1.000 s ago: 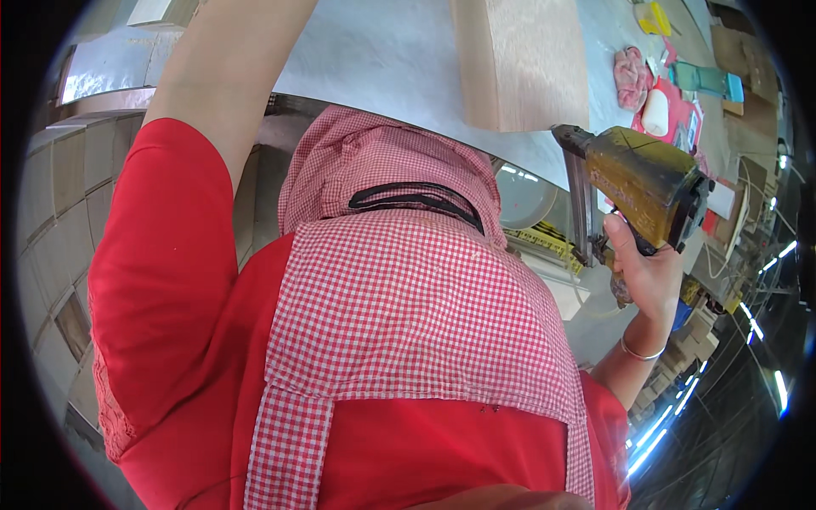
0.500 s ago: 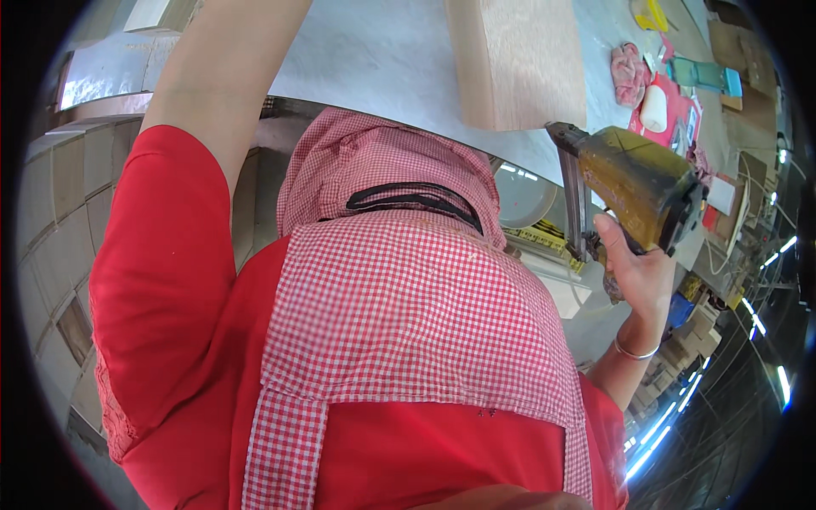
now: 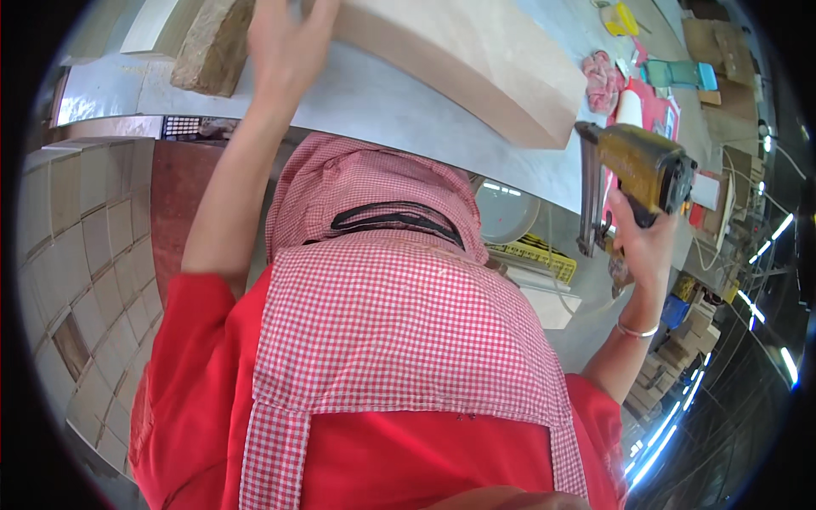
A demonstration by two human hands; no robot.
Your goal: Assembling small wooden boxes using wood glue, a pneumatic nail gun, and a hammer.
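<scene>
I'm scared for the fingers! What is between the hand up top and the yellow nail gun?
In the head view, a big pale wood block on the grey table lies between the left hand and the nail gun.

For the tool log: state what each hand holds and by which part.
The right hand holds a yellow nail gun by its handle. The left hand lies flat on a pale wooden board, gripping nothing.
</scene>
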